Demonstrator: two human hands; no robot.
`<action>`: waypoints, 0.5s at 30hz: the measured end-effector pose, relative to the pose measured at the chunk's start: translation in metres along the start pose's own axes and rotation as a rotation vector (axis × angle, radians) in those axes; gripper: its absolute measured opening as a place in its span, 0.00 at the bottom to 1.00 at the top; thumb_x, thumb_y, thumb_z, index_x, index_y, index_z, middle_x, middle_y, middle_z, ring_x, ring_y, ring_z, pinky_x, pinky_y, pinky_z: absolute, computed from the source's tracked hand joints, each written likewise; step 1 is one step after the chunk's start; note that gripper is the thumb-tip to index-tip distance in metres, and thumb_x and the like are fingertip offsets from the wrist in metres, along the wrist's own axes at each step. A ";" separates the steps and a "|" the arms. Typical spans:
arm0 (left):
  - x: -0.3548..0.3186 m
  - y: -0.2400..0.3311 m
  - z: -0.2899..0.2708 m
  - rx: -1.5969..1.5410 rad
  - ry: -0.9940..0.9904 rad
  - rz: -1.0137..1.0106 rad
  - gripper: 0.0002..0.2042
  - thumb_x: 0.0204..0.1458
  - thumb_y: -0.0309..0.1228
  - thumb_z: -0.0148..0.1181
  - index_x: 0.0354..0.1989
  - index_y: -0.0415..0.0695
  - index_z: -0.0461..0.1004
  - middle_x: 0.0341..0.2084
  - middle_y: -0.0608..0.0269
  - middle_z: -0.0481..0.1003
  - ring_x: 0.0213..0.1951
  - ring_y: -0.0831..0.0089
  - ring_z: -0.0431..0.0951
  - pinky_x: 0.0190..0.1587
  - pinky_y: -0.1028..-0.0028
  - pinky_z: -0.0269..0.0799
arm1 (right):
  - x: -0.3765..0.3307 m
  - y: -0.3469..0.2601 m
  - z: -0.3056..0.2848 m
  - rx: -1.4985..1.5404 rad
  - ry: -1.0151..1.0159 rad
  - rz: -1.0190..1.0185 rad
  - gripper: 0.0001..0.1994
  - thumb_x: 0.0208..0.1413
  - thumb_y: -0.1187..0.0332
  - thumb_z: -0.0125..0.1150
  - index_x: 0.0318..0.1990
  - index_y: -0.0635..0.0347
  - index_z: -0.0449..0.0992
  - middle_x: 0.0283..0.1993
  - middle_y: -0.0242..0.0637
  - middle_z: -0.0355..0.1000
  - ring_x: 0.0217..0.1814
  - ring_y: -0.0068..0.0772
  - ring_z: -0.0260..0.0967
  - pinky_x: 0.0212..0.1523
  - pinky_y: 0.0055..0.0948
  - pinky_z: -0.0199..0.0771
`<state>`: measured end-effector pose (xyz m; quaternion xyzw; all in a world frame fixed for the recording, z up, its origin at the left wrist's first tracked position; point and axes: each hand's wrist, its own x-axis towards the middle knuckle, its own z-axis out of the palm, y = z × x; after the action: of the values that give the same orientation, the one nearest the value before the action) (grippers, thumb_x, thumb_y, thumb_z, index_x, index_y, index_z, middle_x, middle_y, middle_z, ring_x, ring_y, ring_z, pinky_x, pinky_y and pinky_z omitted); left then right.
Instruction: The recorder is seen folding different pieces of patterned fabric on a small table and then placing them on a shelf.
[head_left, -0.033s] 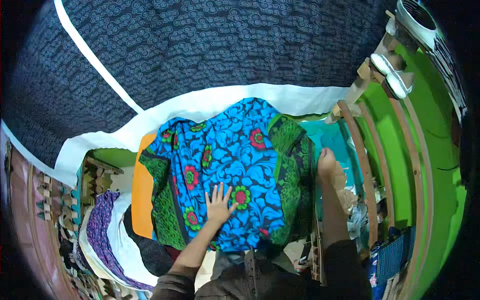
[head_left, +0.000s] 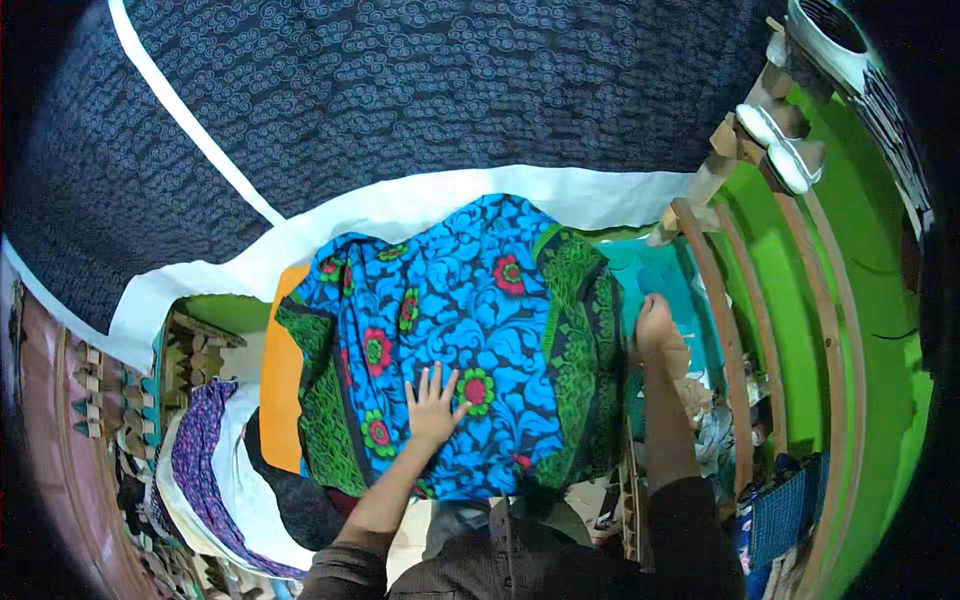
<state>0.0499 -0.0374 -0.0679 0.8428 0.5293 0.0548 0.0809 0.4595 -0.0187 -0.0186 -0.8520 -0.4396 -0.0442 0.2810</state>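
Note:
A blue patterned cloth point(head_left: 480, 320) with red flowers and green-and-black borders is spread in front of me, with some wrinkles at its far left. My left hand point(head_left: 432, 408) lies flat on its middle, fingers spread, next to a red and green flower. Just past the cloth's right edge is my right hand point(head_left: 657, 325), its fingers curled closed. What it grips, if anything, is hidden. From under the left side of the cloth an orange board point(head_left: 283, 375) shows.
A dark swirl-patterned fabric point(head_left: 450, 90) with a white border hangs beyond the cloth. At lower left is a heap of purple and white fabric point(head_left: 240, 490). Wooden rails point(head_left: 715, 320) run along the green wall point(head_left: 880, 330) at right, with white slippers point(head_left: 777, 148) above.
The view has shifted very slightly, and the cloth sits a touch further left in it. Both hands stay in the same places.

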 end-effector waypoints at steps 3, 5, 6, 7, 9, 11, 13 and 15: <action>-0.003 0.024 0.000 0.109 0.121 -0.112 0.31 0.48 0.48 0.52 0.59 0.47 0.58 0.60 0.47 0.53 0.62 0.54 0.51 0.60 0.50 0.43 | -0.013 0.021 -0.003 0.096 0.062 -0.130 0.10 0.52 0.63 0.52 0.34 0.61 0.73 0.29 0.49 0.70 0.33 0.51 0.67 0.34 0.42 0.66; -0.015 0.058 -0.011 -0.039 0.205 -0.101 0.29 0.46 0.44 0.55 0.56 0.43 0.60 0.56 0.45 0.57 0.57 0.52 0.57 0.58 0.54 0.50 | -0.053 0.015 -0.003 0.206 -0.216 -0.174 0.13 0.51 0.60 0.55 0.35 0.62 0.72 0.31 0.48 0.69 0.37 0.51 0.66 0.34 0.41 0.66; -0.023 0.077 -0.019 -0.156 0.194 -0.113 0.29 0.45 0.44 0.56 0.55 0.42 0.61 0.55 0.45 0.58 0.55 0.52 0.59 0.57 0.55 0.52 | -0.082 -0.001 -0.006 0.303 -0.502 -0.050 0.16 0.50 0.59 0.56 0.38 0.63 0.71 0.34 0.49 0.69 0.38 0.51 0.66 0.35 0.41 0.66; -0.036 0.095 -0.014 -0.150 0.191 -0.085 0.31 0.44 0.46 0.57 0.55 0.43 0.61 0.53 0.46 0.59 0.53 0.52 0.60 0.55 0.55 0.54 | -0.107 -0.014 -0.012 0.277 -0.519 -0.006 0.19 0.49 0.57 0.56 0.41 0.64 0.69 0.36 0.50 0.68 0.39 0.52 0.66 0.36 0.42 0.66; -0.056 0.130 -0.010 -0.145 0.172 -0.006 0.32 0.41 0.49 0.58 0.54 0.43 0.62 0.53 0.47 0.60 0.53 0.53 0.60 0.55 0.56 0.54 | -0.151 -0.013 -0.013 0.207 -0.465 0.020 0.25 0.48 0.56 0.59 0.46 0.68 0.65 0.38 0.49 0.67 0.39 0.49 0.67 0.37 0.40 0.67; -0.071 0.150 -0.009 -0.119 0.147 0.016 0.33 0.41 0.49 0.59 0.54 0.44 0.62 0.53 0.48 0.60 0.53 0.53 0.60 0.55 0.56 0.54 | -0.176 -0.003 -0.009 0.153 -0.429 0.054 0.29 0.46 0.57 0.62 0.50 0.70 0.62 0.39 0.50 0.65 0.39 0.47 0.66 0.38 0.39 0.67; -0.082 0.157 -0.003 -0.086 0.204 0.032 0.26 0.43 0.44 0.57 0.50 0.43 0.65 0.45 0.47 0.64 0.47 0.53 0.64 0.49 0.58 0.59 | -0.191 -0.003 -0.011 0.154 -0.363 0.051 0.32 0.45 0.60 0.64 0.52 0.71 0.59 0.45 0.54 0.61 0.46 0.53 0.62 0.45 0.41 0.64; -0.090 0.151 0.010 -0.060 0.146 0.005 0.21 0.43 0.40 0.57 0.44 0.43 0.66 0.41 0.50 0.65 0.44 0.54 0.65 0.46 0.60 0.60 | -0.194 -0.006 -0.015 0.151 -0.326 0.042 0.30 0.44 0.62 0.64 0.51 0.72 0.59 0.45 0.55 0.60 0.47 0.55 0.60 0.47 0.43 0.62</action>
<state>0.1464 -0.1838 -0.0491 0.8350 0.5301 0.1318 0.0671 0.3389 -0.1646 -0.0661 -0.8333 -0.4635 0.1336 0.2702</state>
